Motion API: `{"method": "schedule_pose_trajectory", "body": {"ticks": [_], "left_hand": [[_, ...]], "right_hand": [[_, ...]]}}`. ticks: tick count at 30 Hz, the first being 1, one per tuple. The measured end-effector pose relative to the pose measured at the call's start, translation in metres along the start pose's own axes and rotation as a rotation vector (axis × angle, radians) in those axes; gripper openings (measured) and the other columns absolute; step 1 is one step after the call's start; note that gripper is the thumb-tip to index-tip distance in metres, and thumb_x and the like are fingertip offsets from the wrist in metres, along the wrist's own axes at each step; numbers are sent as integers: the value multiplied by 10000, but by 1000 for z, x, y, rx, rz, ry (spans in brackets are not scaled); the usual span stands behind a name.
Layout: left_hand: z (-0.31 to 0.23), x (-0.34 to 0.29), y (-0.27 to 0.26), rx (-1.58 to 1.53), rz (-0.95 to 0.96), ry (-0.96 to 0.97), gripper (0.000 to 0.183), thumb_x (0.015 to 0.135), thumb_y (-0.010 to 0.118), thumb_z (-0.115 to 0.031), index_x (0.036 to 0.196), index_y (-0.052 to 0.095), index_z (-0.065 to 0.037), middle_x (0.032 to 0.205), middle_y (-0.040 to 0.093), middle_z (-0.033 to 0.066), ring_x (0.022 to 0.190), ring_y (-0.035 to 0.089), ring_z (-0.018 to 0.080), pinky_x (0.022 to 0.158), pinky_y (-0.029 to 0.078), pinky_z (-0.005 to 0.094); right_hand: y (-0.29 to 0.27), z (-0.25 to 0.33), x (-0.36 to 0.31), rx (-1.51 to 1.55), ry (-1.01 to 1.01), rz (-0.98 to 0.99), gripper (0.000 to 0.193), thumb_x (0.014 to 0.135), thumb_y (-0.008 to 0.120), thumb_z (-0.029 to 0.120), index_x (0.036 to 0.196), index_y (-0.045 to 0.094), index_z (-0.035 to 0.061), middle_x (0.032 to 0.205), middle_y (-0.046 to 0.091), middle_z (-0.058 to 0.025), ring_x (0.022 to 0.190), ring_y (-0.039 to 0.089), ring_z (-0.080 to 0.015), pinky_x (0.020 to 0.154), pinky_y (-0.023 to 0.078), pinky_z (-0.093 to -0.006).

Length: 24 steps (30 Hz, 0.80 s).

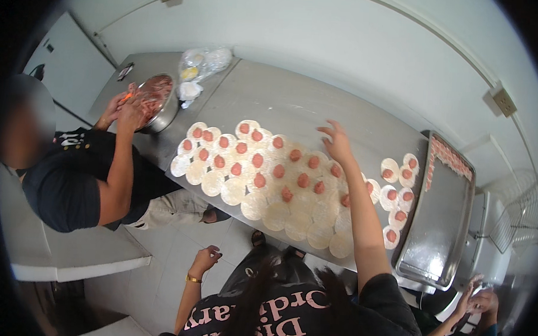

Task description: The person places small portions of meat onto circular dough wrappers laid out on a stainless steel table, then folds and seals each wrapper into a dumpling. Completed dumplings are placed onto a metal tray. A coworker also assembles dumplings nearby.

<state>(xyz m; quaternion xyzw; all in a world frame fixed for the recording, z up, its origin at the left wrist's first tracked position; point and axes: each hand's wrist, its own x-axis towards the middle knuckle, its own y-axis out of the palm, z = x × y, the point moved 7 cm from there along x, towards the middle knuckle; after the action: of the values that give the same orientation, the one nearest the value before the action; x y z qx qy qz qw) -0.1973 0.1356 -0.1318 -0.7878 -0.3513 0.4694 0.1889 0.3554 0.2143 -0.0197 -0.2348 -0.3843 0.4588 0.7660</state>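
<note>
Over the steel table, my right hand (337, 142) reaches past the far edge of the laid-out dough wrappers, its fingers spread and nothing in them. Rows of round, pale wrappers (213, 182) overlap across the table, many with a small ball of pink minced meat (258, 160) on top. The nearest wrappers at the front edge (296, 226) are bare. Held low near my waist, off the table, is my left hand (205, 260), with a gold band on its wrist. Its fingers are loosely bent and apart, with nothing visible in them.
A metal tray (439, 218) at the right holds rows of pink pieces along its far end. At the left, a co-worker works meat in a steel bowl (158, 105). Plastic bags (204, 65) lie beside it. Another person's hands (477, 301) show at lower right.
</note>
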Motion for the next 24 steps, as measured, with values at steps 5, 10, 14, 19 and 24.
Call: {"method": "schedule_pose_trajectory", "body": {"ticks": [5, 10, 14, 19, 24], "left_hand": [[45, -37, 2, -57, -49, -83, 308, 812, 656, -225, 1029, 610, -11, 833, 675, 142, 666, 681, 193, 621, 524, 304], [79, -74, 12, -204, -63, -218, 319, 817, 660, -250, 1026, 613, -14, 805, 683, 131, 665, 683, 182, 596, 526, 295], [90, -83, 18, -238, 6, -277, 328, 817, 673, -232, 1036, 602, 1, 892, 676, 159, 721, 686, 200, 624, 543, 310], [85, -67, 13, -127, 2, -220, 337, 811, 668, -256, 1031, 606, -7, 858, 682, 146, 696, 687, 205, 631, 536, 302], [71, -46, 10, -66, 15, -157, 335, 803, 669, -287, 1010, 615, -30, 825, 687, 129, 671, 684, 195, 633, 528, 294]], "right_hand": [[129, 41, 88, 29, -110, 305, 415, 704, 639, 9, 1086, 651, 172, 1331, 437, -147, 1176, 453, -353, 982, 392, -400], [203, 55, 107, -137, -103, 490, 462, 672, 666, 43, 1082, 662, 255, 1367, 423, -78, 1217, 421, -334, 1002, 367, -415], [192, 51, 98, -303, -55, 362, 471, 649, 669, 54, 1044, 675, 311, 1382, 411, -33, 1258, 380, -310, 1005, 344, -484], [134, -10, 89, -368, 95, 277, 478, 653, 663, 64, 1055, 662, 322, 1388, 402, -34, 1283, 349, -323, 1012, 324, -524], [42, -101, 47, -541, 331, 190, 469, 647, 659, 98, 1058, 661, 324, 1388, 403, -59, 1283, 348, -350, 1006, 334, -523]]}}
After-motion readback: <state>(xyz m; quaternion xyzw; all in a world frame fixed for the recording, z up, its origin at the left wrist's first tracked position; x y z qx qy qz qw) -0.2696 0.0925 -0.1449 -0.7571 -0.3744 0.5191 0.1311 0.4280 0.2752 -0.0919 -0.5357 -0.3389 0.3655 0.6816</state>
